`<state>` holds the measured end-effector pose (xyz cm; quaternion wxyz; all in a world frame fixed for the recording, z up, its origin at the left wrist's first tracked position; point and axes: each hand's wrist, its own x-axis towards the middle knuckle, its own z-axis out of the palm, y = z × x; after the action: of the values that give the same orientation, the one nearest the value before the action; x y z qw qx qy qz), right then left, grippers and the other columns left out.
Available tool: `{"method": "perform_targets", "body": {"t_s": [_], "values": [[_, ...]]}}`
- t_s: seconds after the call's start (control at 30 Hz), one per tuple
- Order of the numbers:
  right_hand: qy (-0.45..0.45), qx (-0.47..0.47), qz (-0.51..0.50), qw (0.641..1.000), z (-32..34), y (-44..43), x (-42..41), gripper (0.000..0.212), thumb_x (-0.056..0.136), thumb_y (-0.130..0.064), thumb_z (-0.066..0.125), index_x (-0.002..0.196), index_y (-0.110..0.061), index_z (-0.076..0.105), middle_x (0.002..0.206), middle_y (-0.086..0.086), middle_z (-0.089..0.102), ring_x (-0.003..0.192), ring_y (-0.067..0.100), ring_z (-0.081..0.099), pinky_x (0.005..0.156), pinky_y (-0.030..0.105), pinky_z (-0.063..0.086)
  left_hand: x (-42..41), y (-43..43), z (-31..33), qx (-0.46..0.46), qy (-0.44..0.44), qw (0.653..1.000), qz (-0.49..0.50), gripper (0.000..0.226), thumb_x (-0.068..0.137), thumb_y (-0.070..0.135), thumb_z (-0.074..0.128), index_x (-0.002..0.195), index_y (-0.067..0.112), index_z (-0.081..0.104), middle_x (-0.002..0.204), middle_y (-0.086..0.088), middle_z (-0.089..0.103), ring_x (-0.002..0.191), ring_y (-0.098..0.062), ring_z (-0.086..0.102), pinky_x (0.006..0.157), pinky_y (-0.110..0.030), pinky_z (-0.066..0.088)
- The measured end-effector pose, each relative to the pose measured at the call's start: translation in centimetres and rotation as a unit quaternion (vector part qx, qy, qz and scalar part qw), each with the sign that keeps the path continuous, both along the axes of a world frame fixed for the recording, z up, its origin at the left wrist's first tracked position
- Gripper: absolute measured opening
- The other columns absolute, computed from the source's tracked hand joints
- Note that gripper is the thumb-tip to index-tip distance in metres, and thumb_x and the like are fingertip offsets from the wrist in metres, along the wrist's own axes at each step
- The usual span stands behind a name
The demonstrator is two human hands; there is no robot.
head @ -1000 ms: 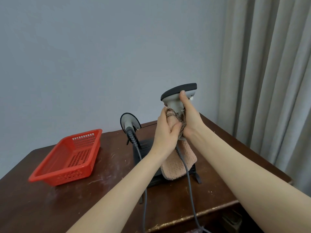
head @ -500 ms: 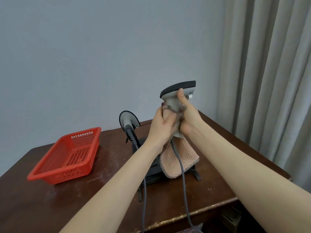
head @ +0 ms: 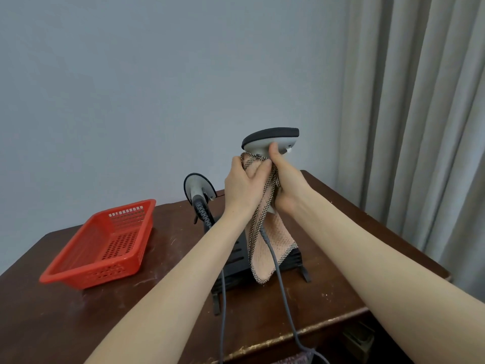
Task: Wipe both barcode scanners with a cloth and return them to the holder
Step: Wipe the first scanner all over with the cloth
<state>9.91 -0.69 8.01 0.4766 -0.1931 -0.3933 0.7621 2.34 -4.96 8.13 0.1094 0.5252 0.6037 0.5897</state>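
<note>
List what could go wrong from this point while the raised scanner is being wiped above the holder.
1. The raised scanner's cable hangs slack across the holder and over the table edge; it could snag when the scanner is lowered.
2. The cloth dangles onto the holder and might catch on it.
3. The second scanner stands close beside the left hand; a broad wiping stroke could knock it.

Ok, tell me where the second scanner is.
The second scanner sits in the black holder at table centre, right of the red basket, behind the left hand.
</note>
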Motion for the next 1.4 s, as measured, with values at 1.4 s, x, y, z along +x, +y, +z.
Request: {"method": "perform_targets", "body": {"t_s": [1.4], "values": [[0.073, -0.117, 0.025, 0.99, -0.5, 0.0, 1.0, 0.028, 0.098, -0.023, 0.046, 0.086, -0.007, 0.065, 0.073, 0.008, 0.069, 0.062, 0.017, 0.069, 0.058, 0.024, 0.058, 0.2, -0.2, -1.2, 0.115, 0.18, 0.977, -0.017, 0.028, 0.086, 0.004, 0.059, 0.106, 0.018, 0.073, 0.106, 0.009, 0.045, 0.11, -0.015, 0.048, 0.093, -0.01, 0.036]]}}
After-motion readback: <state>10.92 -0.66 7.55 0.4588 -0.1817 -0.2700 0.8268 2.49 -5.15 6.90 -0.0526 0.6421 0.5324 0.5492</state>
